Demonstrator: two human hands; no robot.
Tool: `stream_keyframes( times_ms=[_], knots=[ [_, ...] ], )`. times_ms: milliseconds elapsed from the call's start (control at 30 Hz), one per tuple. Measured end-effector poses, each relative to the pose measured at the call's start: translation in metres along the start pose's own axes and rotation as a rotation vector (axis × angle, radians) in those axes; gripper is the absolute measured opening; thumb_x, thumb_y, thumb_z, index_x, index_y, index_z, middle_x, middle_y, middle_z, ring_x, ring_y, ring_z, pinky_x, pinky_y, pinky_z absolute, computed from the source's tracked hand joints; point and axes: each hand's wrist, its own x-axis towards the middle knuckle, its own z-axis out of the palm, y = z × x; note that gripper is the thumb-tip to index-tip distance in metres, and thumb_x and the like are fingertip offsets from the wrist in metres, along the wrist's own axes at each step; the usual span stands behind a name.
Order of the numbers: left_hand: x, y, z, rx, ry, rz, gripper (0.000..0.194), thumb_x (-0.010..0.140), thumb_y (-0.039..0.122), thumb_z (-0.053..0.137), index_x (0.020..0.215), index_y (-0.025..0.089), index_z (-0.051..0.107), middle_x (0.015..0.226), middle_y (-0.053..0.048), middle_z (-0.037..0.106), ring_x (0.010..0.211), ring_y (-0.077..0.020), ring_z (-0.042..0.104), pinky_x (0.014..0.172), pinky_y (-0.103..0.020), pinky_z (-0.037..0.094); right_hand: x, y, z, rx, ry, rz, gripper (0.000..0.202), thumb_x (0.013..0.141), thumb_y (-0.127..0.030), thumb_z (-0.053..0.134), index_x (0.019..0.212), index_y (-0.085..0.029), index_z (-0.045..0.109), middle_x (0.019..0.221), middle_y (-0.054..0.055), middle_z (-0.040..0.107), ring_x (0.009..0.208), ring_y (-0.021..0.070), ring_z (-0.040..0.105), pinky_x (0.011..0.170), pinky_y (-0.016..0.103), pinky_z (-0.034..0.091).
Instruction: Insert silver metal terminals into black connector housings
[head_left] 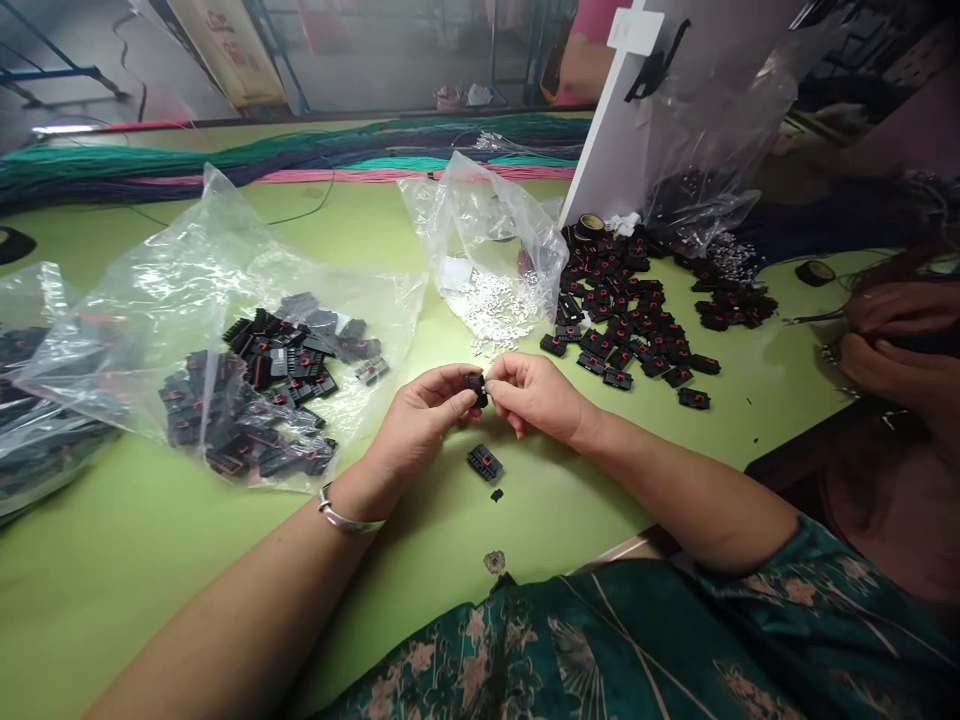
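Note:
Between thumb and fingers, my left hand (431, 405) grips a small black connector housing (475, 388) above the green tabletop. My right hand (529, 392) is pinched at the housing's right side, where a tiny white piece (486, 386) shows at the fingertips. A second black connector with a red part (484, 463) lies on the table just below my hands. Close under it is a small black fragment (496, 495). Beyond my hands, many small white pieces (495, 305) spill from the mouth of a clear plastic bag (499, 200).
A clear bag (150, 300) of black connectors (285, 370) lies left. Loose connectors (622, 310) are heaped right of centre, beside a white upright panel (604, 120). Wire bundles (337, 150) run along the back. At far right are another person's hands (900, 340).

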Motion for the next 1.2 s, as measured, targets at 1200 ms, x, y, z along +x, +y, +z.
stream_keyframes(
  times_ms=[1200],
  knots=[
    [0.005, -0.001, -0.001, 0.030, 0.062, -0.031, 0.035, 0.066, 0.027, 0.085, 0.096, 0.018, 0.068, 0.087, -0.003, 0.071, 0.073, -0.0136, 0.068, 0.071, -0.025, 0.059, 0.012, 0.015, 0.006, -0.424, 0.165, -0.262, 0.008, 0.077, -0.023, 0.052, 0.070, -0.020, 0.048, 0.062, -0.005, 0.051, 0.059, 0.0097, 0.045, 0.056, 0.022, 0.035]
  ],
)
